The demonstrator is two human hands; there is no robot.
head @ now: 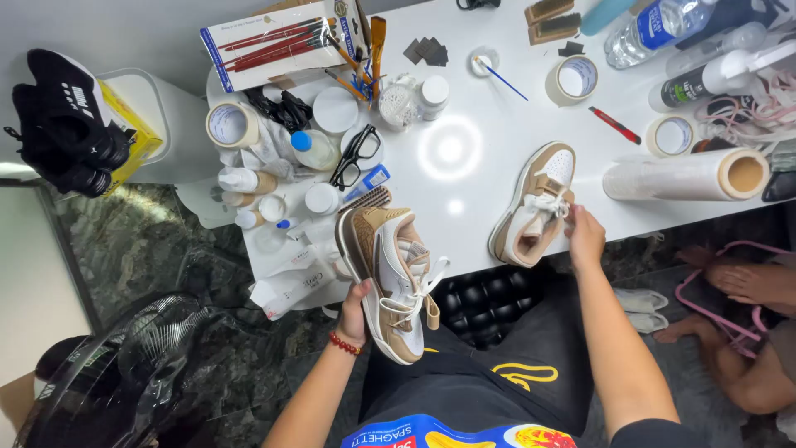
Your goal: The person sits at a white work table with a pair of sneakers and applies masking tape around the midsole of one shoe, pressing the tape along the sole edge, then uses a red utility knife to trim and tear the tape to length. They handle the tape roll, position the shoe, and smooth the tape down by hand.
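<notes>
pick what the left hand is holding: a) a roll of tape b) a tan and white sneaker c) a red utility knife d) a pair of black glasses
b: the left hand grips a tan and white leather sneaker by its side, held off the white table, while the right hand touches the laces of the second tan and white sneaker lying on the table.

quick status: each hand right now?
Left hand: closed, holding a tan and white sneaker up off the table.
Right hand: fingers pinched at the laces of the second sneaker, which lies on the white table.
</notes>
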